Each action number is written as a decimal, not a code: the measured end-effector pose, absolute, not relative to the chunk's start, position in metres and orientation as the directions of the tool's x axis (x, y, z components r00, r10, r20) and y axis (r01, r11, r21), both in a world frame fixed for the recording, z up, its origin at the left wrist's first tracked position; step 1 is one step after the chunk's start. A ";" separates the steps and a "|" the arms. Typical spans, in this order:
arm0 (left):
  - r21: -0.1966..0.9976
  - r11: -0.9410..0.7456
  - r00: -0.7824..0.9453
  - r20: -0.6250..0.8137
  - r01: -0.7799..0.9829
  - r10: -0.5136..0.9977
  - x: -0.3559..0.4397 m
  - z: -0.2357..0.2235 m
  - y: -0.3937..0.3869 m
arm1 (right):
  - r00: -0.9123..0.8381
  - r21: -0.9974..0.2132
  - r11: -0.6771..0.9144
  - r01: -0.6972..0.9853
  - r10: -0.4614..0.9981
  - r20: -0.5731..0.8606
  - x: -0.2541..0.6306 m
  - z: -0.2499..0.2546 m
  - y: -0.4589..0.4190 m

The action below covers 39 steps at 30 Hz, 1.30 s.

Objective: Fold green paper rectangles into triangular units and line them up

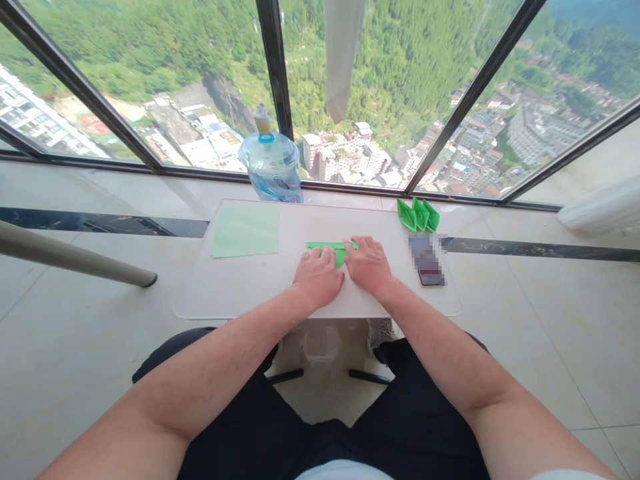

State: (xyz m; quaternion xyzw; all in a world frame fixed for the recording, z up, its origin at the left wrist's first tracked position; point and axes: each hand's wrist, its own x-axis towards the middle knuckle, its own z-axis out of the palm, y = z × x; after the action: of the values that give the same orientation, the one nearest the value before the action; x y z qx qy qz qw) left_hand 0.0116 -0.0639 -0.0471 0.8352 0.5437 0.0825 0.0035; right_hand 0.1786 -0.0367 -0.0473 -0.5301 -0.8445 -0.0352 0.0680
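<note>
A piece of bright green paper [341, 257] lies on the small white table, with a narrow folded strip along its far edge. My left hand [320, 273] rests over its left part, fingers bent and close together on the paper. At the strip's right end, my right hand [367, 263] has its fingertips gripping the fold. Both hands hide much of the near side of the paper. Farther left is a flat pale green sheet [245, 231]. Several folded green paper pieces [419, 215] stand at the table's far right corner.
A phone [427, 261], partly blurred, lies at the right of the white table [250, 293]. Behind the table stands a large clear water bottle [274, 167] by the window. A beige pole [75, 253] slants in from the left. My legs flank the table's near edge.
</note>
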 end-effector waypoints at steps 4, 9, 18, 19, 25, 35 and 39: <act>0.096 -0.406 0.391 0.147 0.909 0.909 0.012 -0.046 -0.065 | -0.557 -0.014 0.561 0.828 0.824 0.102 0.174 -0.049 -0.034; 0.095 -0.411 0.398 0.131 0.907 0.908 0.011 -0.044 -0.064 | -0.556 -0.022 0.560 0.828 0.826 0.095 0.173 -0.048 -0.032; 0.079 -0.328 0.325 0.050 0.941 0.944 0.013 -0.044 -0.066 | -0.538 -0.013 0.540 0.842 0.841 0.060 0.172 -0.045 -0.032; 0.072 -0.316 0.314 0.035 0.946 0.949 0.013 -0.043 -0.066 | -0.535 -0.011 0.536 0.844 0.843 0.052 0.171 -0.044 -0.033; 0.052 -0.257 0.258 -0.015 0.965 0.966 0.014 -0.040 -0.068 | -0.495 0.012 0.495 0.869 0.868 0.046 0.169 -0.038 -0.035; 0.067 -0.154 0.161 -0.102 0.986 0.982 0.012 -0.042 -0.062 | -0.270 0.033 0.270 0.962 0.963 -0.011 0.188 -0.026 -0.026; 0.096 -0.196 0.200 -0.033 0.976 0.979 0.006 -0.040 -0.054 | -0.220 -0.044 0.219 0.975 0.975 -0.037 0.194 -0.026 -0.020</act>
State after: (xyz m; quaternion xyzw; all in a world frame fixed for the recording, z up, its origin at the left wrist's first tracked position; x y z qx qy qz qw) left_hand 0.0061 -0.0540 -0.0402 0.7731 0.6322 0.0174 0.0478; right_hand 0.1937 -0.0203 -0.0257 -0.6244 -0.7806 0.0288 -0.0009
